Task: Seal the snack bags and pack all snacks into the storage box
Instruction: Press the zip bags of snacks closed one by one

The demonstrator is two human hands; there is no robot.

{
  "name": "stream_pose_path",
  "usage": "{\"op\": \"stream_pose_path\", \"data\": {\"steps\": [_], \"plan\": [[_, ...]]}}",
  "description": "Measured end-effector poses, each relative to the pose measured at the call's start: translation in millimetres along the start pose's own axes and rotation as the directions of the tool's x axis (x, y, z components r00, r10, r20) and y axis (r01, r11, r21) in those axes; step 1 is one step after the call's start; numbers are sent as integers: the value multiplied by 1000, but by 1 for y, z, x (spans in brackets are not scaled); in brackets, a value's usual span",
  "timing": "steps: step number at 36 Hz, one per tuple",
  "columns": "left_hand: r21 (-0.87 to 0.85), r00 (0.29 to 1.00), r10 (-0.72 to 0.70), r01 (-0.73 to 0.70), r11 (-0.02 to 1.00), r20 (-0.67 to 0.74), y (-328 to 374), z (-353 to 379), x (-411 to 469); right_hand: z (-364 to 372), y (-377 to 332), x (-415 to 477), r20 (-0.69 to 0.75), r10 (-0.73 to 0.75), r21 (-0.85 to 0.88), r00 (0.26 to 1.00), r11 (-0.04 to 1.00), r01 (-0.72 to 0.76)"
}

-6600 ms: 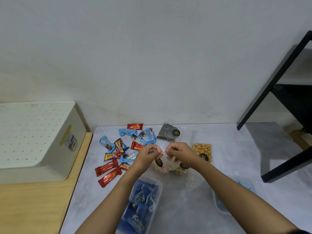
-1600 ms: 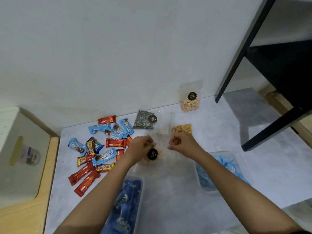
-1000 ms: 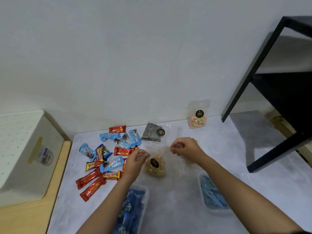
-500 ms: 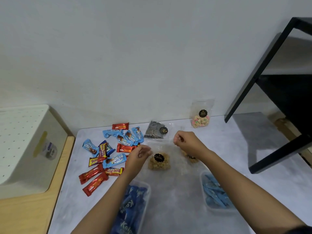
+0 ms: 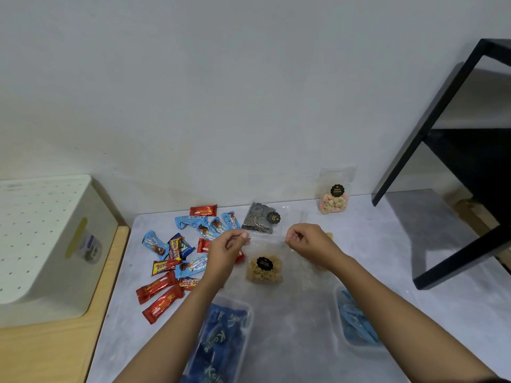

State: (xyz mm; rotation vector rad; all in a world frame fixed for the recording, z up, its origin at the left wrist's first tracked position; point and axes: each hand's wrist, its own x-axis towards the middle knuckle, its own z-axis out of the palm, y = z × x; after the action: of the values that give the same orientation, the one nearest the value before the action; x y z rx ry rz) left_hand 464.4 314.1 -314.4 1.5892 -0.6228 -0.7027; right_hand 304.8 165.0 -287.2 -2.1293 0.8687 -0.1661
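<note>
A clear snack bag [image 5: 265, 269] of tan pieces with a black round sticker hangs upright over the grey table. My left hand [image 5: 225, 250] pinches the top left corner of its strip and my right hand [image 5: 305, 240] pinches the top right. A clear bag of pastel sweets [image 5: 334, 197] leans on the wall. A bag of dark swirl biscuits [image 5: 261, 221] lies flat behind my hands. A further bag of tan snacks is mostly hidden under my right wrist. Two clear storage boxes hold blue packets: one [image 5: 221, 338] under my left forearm, one [image 5: 356, 319] under my right.
Several loose red, blue and yellow wrapped bars [image 5: 177, 258] lie scattered left of the bags. A cream perforated bin [image 5: 41, 244] stands on a wooden surface [image 5: 49, 352] at the left. A black metal shelf frame [image 5: 456, 161] stands over the table's right side.
My hands have drawn apart along the bag's top strip and lifted it, so the bag now hangs upright. The camera has tilted slightly.
</note>
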Motion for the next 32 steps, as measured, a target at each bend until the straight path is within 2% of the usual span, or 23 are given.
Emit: {"op": "stream_pose_path", "data": {"steps": [2,5,8,15,24,32], "plan": [[59,1000,16,-16,998,8,0,-2,0,1,0,0,5,11,-70,1000,997,-11],[142,998,58,-62,988,32,2,-3,-1,3,3,-1,9,15,-82,1000,997,-14],[177,994,74,-87,980,80,6,-1,-4,3,5,-1,9,31,-42,999,999,-30],[226,997,27,-42,973,68,3,2,-3,5,2,-8,26,19,88,999,996,-21],[382,996,30,-62,922,88,1,4,-3,6,2,-8,63,-46,31,997,999,45],[387,995,35,-70,920,96,2,3,-2,11,-5,-11,73,-15,-33,997,999,18]]}}
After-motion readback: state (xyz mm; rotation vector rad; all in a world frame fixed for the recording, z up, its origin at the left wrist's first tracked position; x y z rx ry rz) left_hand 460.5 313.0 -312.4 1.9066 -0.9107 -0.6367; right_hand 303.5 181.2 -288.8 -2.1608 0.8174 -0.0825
